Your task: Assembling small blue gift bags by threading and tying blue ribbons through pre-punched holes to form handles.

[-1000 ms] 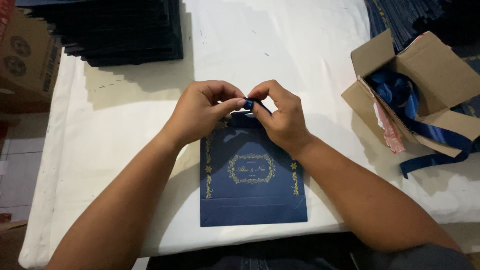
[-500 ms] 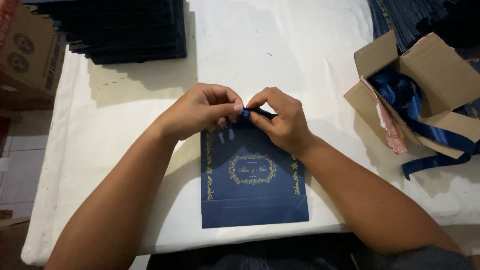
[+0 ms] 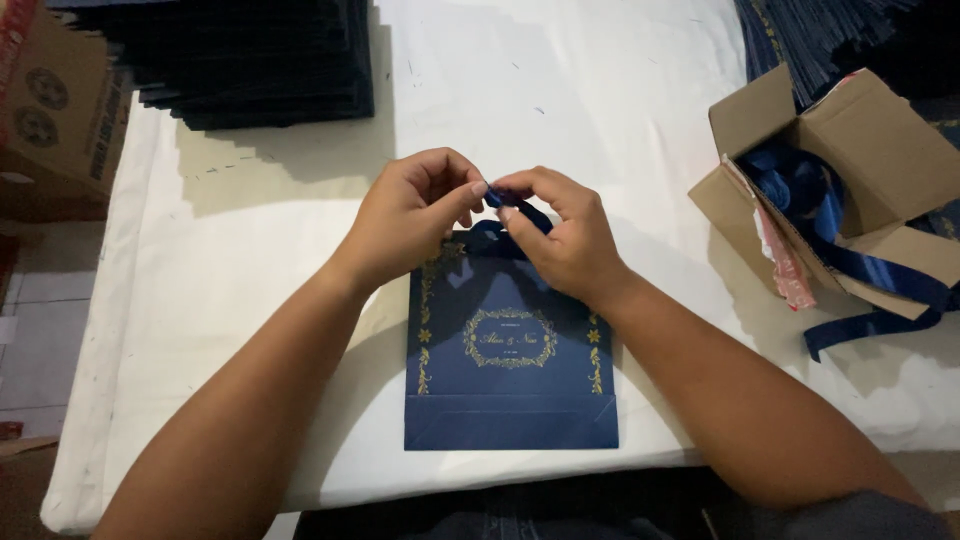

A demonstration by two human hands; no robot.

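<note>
One flat navy paper bag point(image 3: 510, 365) with gold ornament lies at the near edge of the white-covered table point(image 3: 250, 300). At the bag's top edge, both hands pinch a short blue ribbon point(image 3: 512, 212): the left hand point(image 3: 410, 215) and the right hand point(image 3: 565, 235) are closed on it, fingertips almost touching. The bag looks light, creasable and stiff only along its folds; the ribbon looks soft and slippery, best held near its ends. Right of the bag sits one open cardboard box point(image 3: 850, 170) of blue ribbons. Beyond the bag, far left, is one stack of dark bags point(image 3: 260, 60); another cardboard box point(image 3: 55, 110) stands further left.
</note>
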